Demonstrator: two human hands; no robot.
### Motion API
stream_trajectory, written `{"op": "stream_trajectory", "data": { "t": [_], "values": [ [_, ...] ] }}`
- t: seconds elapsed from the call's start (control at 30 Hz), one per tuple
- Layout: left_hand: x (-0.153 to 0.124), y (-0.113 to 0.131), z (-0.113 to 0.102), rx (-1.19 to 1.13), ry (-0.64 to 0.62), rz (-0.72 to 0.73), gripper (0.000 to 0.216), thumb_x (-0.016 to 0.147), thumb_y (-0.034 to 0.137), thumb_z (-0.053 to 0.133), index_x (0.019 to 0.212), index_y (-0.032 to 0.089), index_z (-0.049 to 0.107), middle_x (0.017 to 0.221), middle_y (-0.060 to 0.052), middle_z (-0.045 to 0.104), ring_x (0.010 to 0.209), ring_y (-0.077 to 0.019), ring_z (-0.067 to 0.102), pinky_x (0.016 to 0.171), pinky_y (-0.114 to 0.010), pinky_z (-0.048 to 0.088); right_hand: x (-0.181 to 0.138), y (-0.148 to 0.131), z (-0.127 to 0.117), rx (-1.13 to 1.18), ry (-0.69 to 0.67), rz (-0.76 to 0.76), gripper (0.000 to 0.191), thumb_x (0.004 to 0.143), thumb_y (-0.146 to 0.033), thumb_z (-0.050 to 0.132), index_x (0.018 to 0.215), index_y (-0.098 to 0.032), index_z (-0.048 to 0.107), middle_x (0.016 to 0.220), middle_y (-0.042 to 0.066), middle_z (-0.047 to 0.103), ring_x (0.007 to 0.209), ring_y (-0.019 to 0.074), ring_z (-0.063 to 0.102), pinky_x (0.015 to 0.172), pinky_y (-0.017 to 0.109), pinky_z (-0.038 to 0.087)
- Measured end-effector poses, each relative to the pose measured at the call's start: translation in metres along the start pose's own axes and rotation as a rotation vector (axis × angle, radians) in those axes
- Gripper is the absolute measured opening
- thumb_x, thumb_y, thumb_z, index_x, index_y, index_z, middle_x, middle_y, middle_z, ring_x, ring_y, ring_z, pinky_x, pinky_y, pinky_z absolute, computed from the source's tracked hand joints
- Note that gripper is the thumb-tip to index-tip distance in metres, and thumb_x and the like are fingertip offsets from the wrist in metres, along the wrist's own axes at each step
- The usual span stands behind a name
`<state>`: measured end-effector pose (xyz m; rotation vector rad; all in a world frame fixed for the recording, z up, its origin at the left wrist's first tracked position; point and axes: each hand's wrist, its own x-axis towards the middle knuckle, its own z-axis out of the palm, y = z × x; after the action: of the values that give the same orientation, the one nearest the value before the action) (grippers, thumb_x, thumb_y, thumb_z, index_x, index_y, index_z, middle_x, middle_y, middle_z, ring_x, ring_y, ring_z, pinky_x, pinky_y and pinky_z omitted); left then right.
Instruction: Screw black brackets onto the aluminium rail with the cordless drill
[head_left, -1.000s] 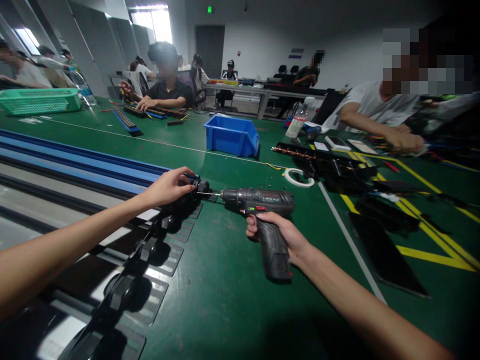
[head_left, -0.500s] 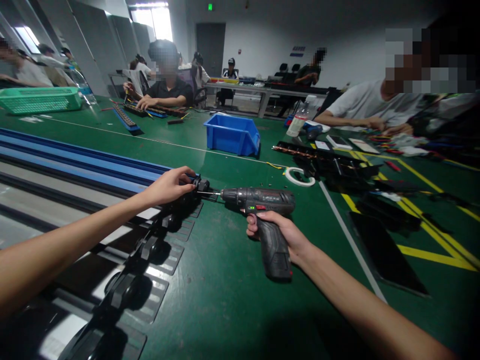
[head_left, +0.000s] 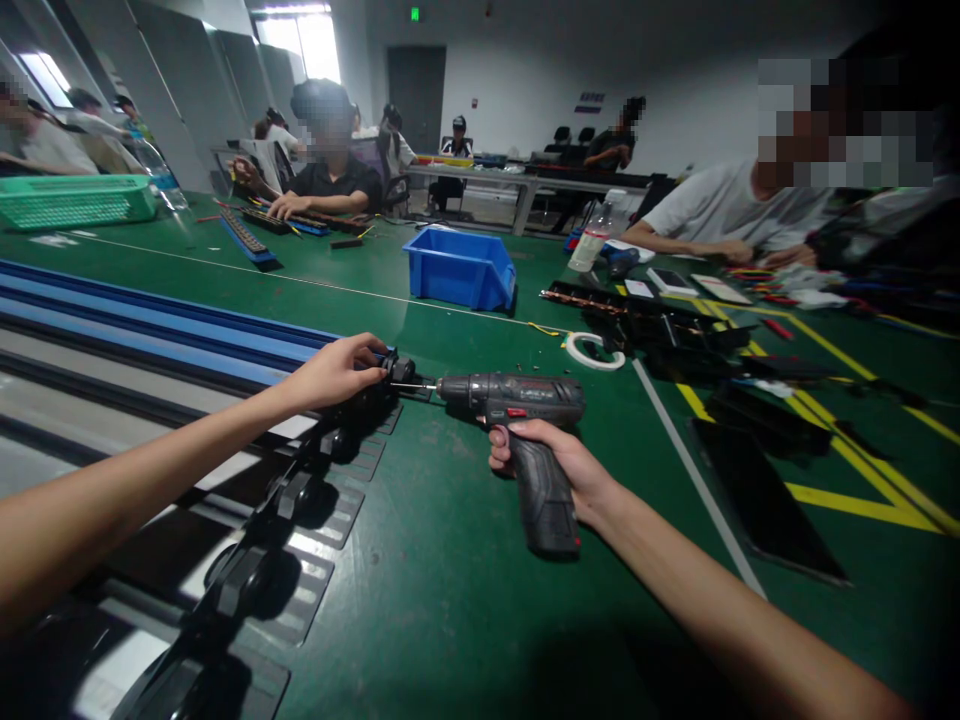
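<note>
My right hand (head_left: 551, 455) is wrapped round the handle of a black cordless drill (head_left: 517, 398), held level and pointing left. A long thin bit (head_left: 412, 387) reaches from its chuck to a black knobbed end piece (head_left: 400, 368). My left hand (head_left: 341, 370) is closed over that end piece at the right end of a blue rail (head_left: 225, 340), fingers curled and thumb near the bit's tip. The bit's exact contact point is hidden. Below, more black knobbed end pieces (head_left: 296, 492) line the ends of several grey and black rails, with slotted plates (head_left: 341, 515) sticking out.
Beyond my hands stands a blue bin (head_left: 459, 280). A white tape ring (head_left: 595, 350), a bottle (head_left: 592, 235), black parts (head_left: 660, 330) and a dark flat panel (head_left: 765, 500) lie to the right. A green basket (head_left: 75, 203) is far left. Co-workers sit across the green table.
The small green lights on the drill no longer show. The whole view has shifted slightly; both hands and the drill hold nearly the same pose.
</note>
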<state>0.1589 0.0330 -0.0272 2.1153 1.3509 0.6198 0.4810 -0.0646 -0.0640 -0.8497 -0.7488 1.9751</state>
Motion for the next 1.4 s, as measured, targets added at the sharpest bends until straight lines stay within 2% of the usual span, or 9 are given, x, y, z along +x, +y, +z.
{"op": "stream_trajectory", "data": {
  "t": [1.4],
  "values": [
    [0.0003,-0.0003,0.0006,0.006,-0.001,0.014,0.039,0.082,0.039,0.060,0.114,0.017,0.060,0.103,-0.009,0.071,0.091,-0.0225,0.066,0.083,-0.037,0.050,0.0006,-0.0011,0.0023,-0.020,0.031,0.017,0.022,0.080,-0.023,0.069,0.098,-0.010,0.065,0.085,0.006,0.065,0.075,0.0134,0.062,0.077,0.029,0.054]
  ]
}}
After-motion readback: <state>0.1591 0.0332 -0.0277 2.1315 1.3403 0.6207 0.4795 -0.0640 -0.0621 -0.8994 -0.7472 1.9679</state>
